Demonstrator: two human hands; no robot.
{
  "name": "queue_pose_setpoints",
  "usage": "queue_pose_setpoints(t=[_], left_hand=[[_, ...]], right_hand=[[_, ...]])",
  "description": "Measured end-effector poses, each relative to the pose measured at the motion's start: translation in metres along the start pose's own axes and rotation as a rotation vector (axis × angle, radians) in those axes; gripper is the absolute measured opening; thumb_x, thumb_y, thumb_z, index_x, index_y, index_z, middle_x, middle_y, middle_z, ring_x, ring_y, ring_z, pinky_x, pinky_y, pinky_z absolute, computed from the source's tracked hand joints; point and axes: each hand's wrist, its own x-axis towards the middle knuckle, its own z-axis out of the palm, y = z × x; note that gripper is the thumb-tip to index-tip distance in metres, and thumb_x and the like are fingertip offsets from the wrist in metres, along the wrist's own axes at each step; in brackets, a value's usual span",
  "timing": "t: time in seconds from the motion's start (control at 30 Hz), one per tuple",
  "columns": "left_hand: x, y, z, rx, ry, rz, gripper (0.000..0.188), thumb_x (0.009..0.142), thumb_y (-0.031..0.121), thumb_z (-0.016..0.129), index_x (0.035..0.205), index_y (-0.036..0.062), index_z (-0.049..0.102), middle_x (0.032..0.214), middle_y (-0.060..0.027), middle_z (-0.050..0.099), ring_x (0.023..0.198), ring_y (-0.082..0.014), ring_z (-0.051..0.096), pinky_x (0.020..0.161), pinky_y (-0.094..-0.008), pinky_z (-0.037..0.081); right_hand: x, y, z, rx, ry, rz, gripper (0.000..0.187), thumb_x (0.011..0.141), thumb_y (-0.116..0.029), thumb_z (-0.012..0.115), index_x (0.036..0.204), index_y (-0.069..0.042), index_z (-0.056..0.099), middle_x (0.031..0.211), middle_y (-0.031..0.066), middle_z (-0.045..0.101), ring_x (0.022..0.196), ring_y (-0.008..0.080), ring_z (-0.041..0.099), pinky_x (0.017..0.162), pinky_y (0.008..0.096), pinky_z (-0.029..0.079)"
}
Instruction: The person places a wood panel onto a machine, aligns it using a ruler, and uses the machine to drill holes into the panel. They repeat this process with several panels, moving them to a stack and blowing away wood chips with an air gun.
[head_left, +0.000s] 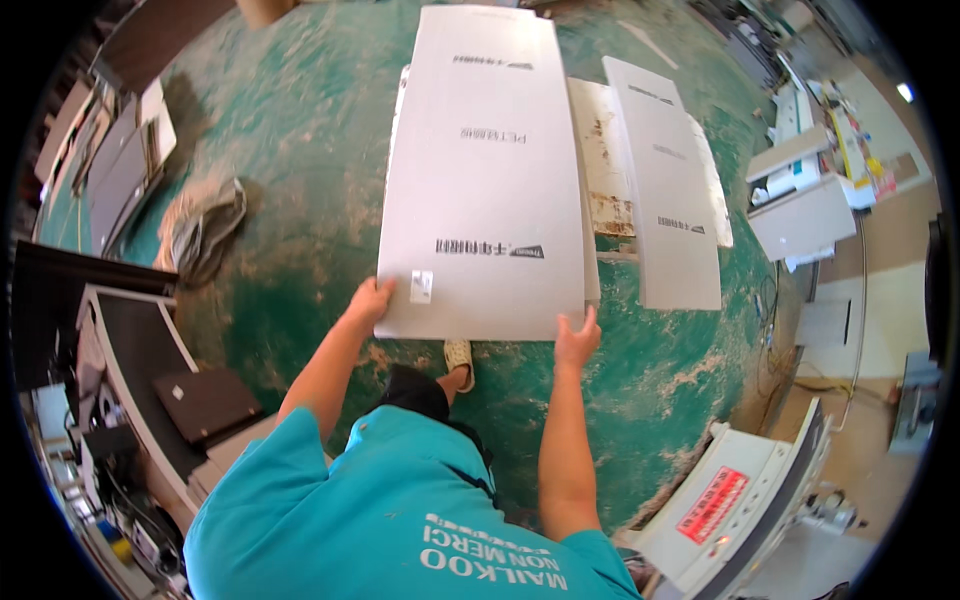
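Note:
A long, pale grey panel (490, 200) with dark printing and a small white label stretches away in front of me. My left hand (372, 300) is closed on its near left corner, fingers partly hidden by the edge. At the near right corner my right hand (577, 340) grips it, thumb and fingertips along the edge. Beneath the panel, at its right side, the edge of another board (591, 270) shows. To the right, a narrower printed grey panel (665, 190) lies on a worn, rust-stained white platform (603, 150).
Around the platform is a green, dusty floor (320, 200). A crumpled sack (205, 230) and leaning dark boards (125, 180) are on the left. A white machine (715, 510) with a red label stands at the near right. Offcut boards (805, 215) crowd the far right.

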Motion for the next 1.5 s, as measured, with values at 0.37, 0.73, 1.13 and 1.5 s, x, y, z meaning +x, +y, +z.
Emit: queue_pose_setpoints(t=[0.37, 0.73, 1.13, 1.5], left_hand=[[-0.125, -0.081, 0.03, 0.269, -0.728, -0.195, 0.047, 0.092, 0.046, 0.062, 0.116, 0.0061, 0.061, 0.096, -0.0056, 0.067, 0.082, -0.017, 0.062, 0.068, -0.0337, 0.049], [0.095, 0.055, -0.028, -0.393, 0.188, -0.022, 0.056, 0.092, 0.048, 0.062, 0.112, -0.0042, 0.06, 0.089, -0.0127, 0.067, 0.075, -0.0239, 0.064, 0.069, -0.0386, 0.054], [0.052, 0.177, 0.184, -0.602, -0.616, -0.041, 0.071, 0.097, 0.057, 0.045, 0.146, 0.0053, 0.04, 0.146, -0.0115, 0.045, 0.129, -0.0298, 0.047, 0.109, -0.045, 0.038], [-0.212, 0.06, 0.522, -0.262, -0.966, -0.05, 0.071, 0.095, 0.055, 0.052, 0.138, -0.0009, 0.047, 0.137, -0.0146, 0.053, 0.117, -0.0335, 0.056, 0.098, -0.0477, 0.048]], right_hand=[[-0.191, 0.165, -0.101, 1.221, 0.231, 0.751, 0.046, 0.096, -0.029, 0.061, 0.125, 0.007, 0.055, 0.119, 0.018, 0.063, 0.103, 0.0319, 0.064, 0.087, 0.0451, 0.054], [-0.29, 0.198, -0.193, 0.643, 0.67, 1.222, 0.069, 0.094, -0.058, 0.051, 0.118, 0.005, 0.064, 0.115, 0.0189, 0.067, 0.102, 0.0317, 0.066, 0.086, 0.0461, 0.054], [-0.429, 0.201, -0.196, 0.446, 1.418, 1.277, 0.072, 0.095, -0.056, 0.05, 0.116, 0.011, 0.062, 0.115, 0.0249, 0.066, 0.102, 0.0327, 0.062, 0.09, 0.0404, 0.046], [-0.58, 0.319, -0.332, 0.123, 1.563, 1.62, 0.074, 0.094, -0.064, 0.04, 0.109, 0.003, 0.068, 0.101, 0.0243, 0.069, 0.095, 0.0399, 0.064, 0.085, 0.0459, 0.047]])
